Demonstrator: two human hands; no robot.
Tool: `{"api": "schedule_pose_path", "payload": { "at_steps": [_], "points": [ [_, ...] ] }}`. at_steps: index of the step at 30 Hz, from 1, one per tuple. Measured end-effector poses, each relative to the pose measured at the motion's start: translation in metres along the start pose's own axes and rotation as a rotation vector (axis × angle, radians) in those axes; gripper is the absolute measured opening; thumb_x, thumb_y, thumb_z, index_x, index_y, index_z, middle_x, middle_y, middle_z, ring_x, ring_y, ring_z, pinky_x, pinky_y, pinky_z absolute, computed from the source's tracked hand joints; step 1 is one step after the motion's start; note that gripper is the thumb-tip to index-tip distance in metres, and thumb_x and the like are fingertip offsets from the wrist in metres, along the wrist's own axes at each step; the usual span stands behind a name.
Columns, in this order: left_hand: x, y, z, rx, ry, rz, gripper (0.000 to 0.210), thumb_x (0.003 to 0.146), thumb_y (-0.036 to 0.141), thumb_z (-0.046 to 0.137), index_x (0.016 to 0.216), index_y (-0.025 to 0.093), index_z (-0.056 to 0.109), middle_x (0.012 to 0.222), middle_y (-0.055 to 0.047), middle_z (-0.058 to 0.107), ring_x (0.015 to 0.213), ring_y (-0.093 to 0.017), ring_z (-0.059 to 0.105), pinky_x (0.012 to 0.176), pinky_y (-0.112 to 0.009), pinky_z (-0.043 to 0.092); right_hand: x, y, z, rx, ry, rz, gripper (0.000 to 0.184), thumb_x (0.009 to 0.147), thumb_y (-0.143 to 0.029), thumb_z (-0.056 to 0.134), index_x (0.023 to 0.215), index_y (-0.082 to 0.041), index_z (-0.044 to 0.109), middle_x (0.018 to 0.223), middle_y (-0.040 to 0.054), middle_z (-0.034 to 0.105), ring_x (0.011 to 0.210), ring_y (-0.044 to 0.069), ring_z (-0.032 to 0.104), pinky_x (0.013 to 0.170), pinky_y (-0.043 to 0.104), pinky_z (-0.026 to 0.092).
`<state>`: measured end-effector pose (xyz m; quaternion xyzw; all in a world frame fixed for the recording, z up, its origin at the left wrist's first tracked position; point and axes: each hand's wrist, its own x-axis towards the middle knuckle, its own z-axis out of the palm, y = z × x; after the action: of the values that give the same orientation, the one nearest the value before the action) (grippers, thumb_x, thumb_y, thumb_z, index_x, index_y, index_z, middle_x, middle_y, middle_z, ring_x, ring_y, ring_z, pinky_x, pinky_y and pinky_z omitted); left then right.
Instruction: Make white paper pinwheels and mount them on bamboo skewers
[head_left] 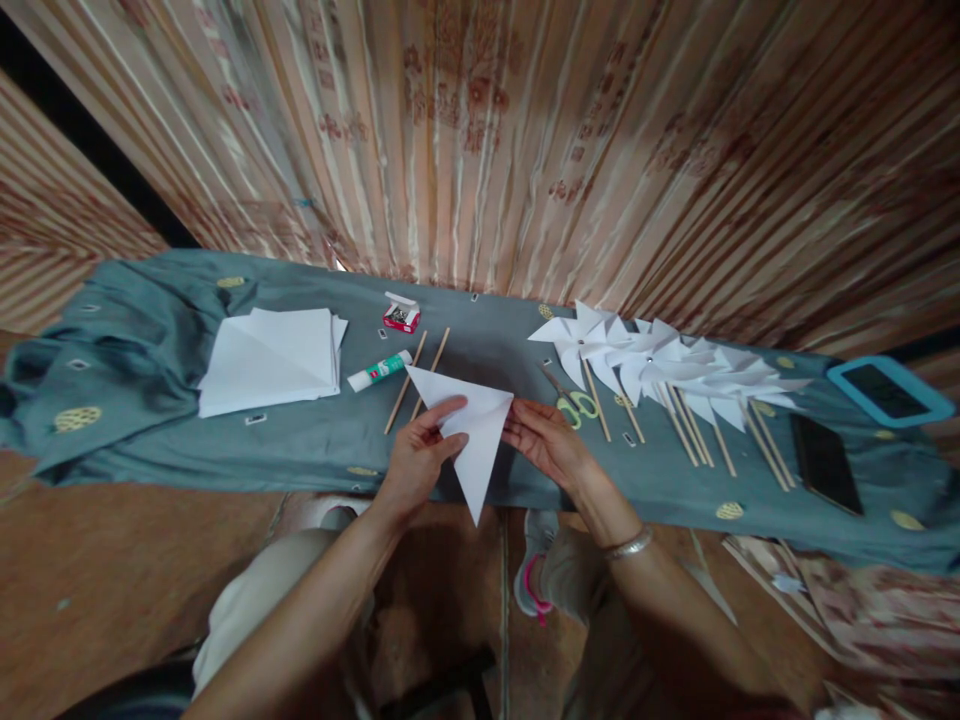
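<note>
A sheet of white paper folded into a triangle (484,425) is held up over the front edge of the cloth. My left hand (424,450) grips its left side, thumb and fingers on the near face. At the right corner, my right hand (547,440) pinches the paper; some of its fingertips are hidden behind it. Just beyond the paper lie two wooden sticks (409,383). Scissors with green handles (576,408) rest right beside my right hand. To the left is a glue stick (380,370), and behind it an opened small red box (401,316).
A stack of white paper (270,360) sits on the left of the grey-green cloth (300,450). Several white paper pinwheels (652,360) on sticks overlap at the right. Farther right are a dark phone (825,462) and a blue-framed tablet (889,390). A curtain (480,140) hangs behind.
</note>
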<state>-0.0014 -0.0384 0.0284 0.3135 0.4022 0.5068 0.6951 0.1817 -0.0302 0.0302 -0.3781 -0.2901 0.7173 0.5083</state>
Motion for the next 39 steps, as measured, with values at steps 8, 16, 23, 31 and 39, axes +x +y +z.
{"api": "schedule_pose_path", "payload": {
  "at_steps": [8,16,23,31,39],
  "points": [
    [-0.002,0.006,-0.002,-0.019,0.019,-0.025,0.052,0.052,0.016,0.084,0.102,0.016,0.073,0.095,-0.005,0.074,0.074,-0.013,0.064,0.071,-0.024,0.051,0.0,0.0,0.005,0.03,0.014,-0.003,0.027,0.061,-0.034,0.087,0.077,-0.019,0.073,0.076,0.0023,0.076,0.075,0.018,0.072,0.078,0.034,0.06],
    [-0.003,0.007,-0.001,0.032,0.034,0.004,0.051,0.051,0.017,0.084,0.101,0.016,0.073,0.093,-0.004,0.074,0.076,-0.013,0.063,0.07,-0.023,0.051,0.0,0.0,0.005,0.039,0.019,-0.005,0.026,0.059,-0.033,0.088,0.076,-0.019,0.074,0.075,0.0019,0.076,0.074,0.018,0.072,0.077,0.034,0.06],
    [-0.003,0.008,0.001,0.014,0.037,-0.013,0.05,0.051,0.014,0.084,0.099,0.016,0.074,0.086,-0.002,0.073,0.071,-0.012,0.061,0.066,-0.021,0.048,0.001,0.003,0.003,0.076,0.024,-0.013,0.024,0.057,-0.03,0.089,0.074,-0.021,0.074,0.074,-0.0001,0.076,0.07,0.016,0.072,0.075,0.032,0.06],
    [-0.002,0.006,0.002,-0.042,0.035,-0.036,0.05,0.05,0.013,0.084,0.098,0.017,0.074,0.088,-0.002,0.073,0.074,-0.012,0.062,0.07,-0.022,0.048,0.0,0.004,0.008,0.1,0.05,-0.012,0.023,0.056,-0.03,0.089,0.071,-0.021,0.074,0.073,-0.0004,0.076,0.066,0.013,0.07,0.068,0.025,0.059],
    [-0.002,0.007,0.001,-0.023,0.024,-0.021,0.047,0.052,0.013,0.083,0.098,0.018,0.074,0.095,-0.003,0.072,0.078,-0.013,0.061,0.072,-0.023,0.048,0.0,0.002,0.012,0.006,0.132,-0.029,0.028,0.049,-0.029,0.09,0.07,-0.02,0.073,0.067,-0.0013,0.074,0.06,0.012,0.067,0.061,0.024,0.057]
  ]
}}
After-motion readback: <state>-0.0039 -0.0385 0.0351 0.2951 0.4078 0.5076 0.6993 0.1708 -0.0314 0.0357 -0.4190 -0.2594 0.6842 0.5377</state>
